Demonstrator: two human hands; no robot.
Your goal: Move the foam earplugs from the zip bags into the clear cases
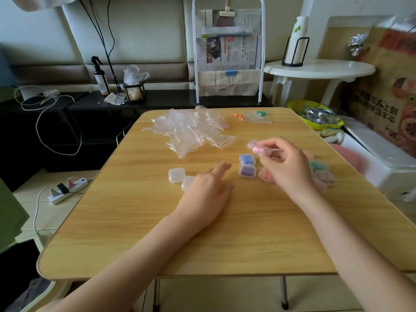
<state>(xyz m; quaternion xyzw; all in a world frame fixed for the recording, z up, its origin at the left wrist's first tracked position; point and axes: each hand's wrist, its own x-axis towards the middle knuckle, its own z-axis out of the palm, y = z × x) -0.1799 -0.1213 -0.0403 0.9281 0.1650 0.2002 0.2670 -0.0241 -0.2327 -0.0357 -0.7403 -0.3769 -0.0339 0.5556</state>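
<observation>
At a light wooden folding table (225,233), a person's right hand (286,167) pinches a small clear zip bag holding pink foam earplugs (256,147) above two closed clear cases, one filled blue (247,159), one purple (247,171). The left hand (207,190) lies flat, fingers relaxed, beside two empty clear cases (177,175). A heap of emptied zip bags (191,129) sits at the far side.

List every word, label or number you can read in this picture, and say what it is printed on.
Cardboard box: large Chinese characters, upside down, too blurred to quote.
Newspapers: print too small.
Spray bottle label: blurred.
Zip bags, clear cases: no text.
</observation>
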